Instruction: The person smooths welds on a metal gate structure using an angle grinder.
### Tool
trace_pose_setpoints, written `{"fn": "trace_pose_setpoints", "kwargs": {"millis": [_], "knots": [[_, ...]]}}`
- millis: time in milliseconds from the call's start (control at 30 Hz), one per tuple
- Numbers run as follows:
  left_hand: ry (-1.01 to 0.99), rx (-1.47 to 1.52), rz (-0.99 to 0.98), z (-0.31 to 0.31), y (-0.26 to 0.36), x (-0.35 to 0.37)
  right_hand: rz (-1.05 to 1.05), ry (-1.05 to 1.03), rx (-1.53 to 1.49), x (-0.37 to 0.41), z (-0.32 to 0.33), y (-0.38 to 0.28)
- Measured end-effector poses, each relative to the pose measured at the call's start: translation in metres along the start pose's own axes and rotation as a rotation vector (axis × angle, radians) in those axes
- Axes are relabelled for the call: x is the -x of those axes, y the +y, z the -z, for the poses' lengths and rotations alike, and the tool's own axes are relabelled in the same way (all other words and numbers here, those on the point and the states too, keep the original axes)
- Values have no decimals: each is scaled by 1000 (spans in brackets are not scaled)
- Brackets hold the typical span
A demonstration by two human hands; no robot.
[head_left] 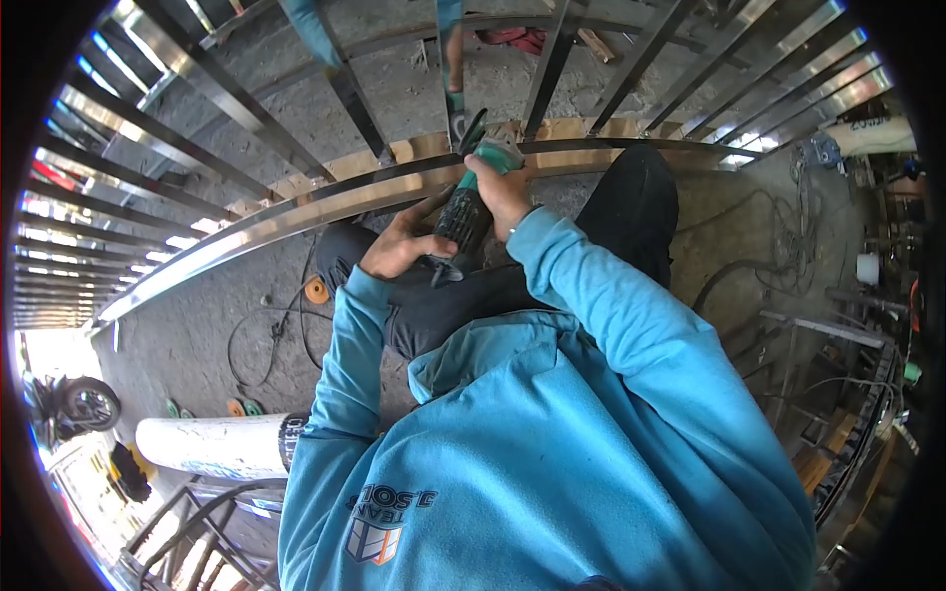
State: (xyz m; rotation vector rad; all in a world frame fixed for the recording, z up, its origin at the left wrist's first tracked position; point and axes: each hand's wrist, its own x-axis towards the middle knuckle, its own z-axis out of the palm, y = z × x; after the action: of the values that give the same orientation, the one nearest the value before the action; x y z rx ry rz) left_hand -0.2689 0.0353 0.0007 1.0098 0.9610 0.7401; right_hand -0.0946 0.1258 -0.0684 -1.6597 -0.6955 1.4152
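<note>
My left hand (399,244) is wrapped around the rear of an angle grinder (463,219), its thumb lying across the dark body. Closer to the disc, my right hand (503,190) grips the green front end. The grinder's disc (474,131) stands edge-on at a bar of the metal railing (414,182), right by the shiny lower rail. Both of my forearms are in blue sleeves, and my knees are bent below the rail.
Upright flat bars fan out beyond the rail. A white cylinder (212,445) lies at the lower left, near a motorcycle wheel (91,404). Cables (261,340) and an orange disc (316,290) lie on the floor. Metal frames (828,330) stand at the right.
</note>
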Motion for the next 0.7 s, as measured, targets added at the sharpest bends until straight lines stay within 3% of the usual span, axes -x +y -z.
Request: {"fn": "trace_pose_setpoints", "kwargs": {"millis": [100,167,267,333,433,500,533,600,633,700], "knots": [[-16,-46,24,9,16,11,-30,106,-65,32,-8,-7],[-42,-86,58,22,18,13,-89,57,-124,42,-12,-4],[-59,-211,-33,42,13,15,-190,74,-189,61,-17,-17],[-64,-211,32,20,40,26,-270,51,-227,63,-15,-14],[-111,-181,93,-7,39,36,-119,-99,-357,59,9,10],[-101,-246,74,-29,33,43,-232,-229,-375,65,34,18],[-95,-247,81,-41,32,46,-314,-199,-336,76,45,6],[-69,-421,-77,-65,37,51,-327,-217,-320,79,65,3],[-71,-421,-68,-73,43,52,-335,-228,-301,85,72,-3],[-63,-748,-103,-88,51,53,-298,-220,-330,93,83,-15]]}}
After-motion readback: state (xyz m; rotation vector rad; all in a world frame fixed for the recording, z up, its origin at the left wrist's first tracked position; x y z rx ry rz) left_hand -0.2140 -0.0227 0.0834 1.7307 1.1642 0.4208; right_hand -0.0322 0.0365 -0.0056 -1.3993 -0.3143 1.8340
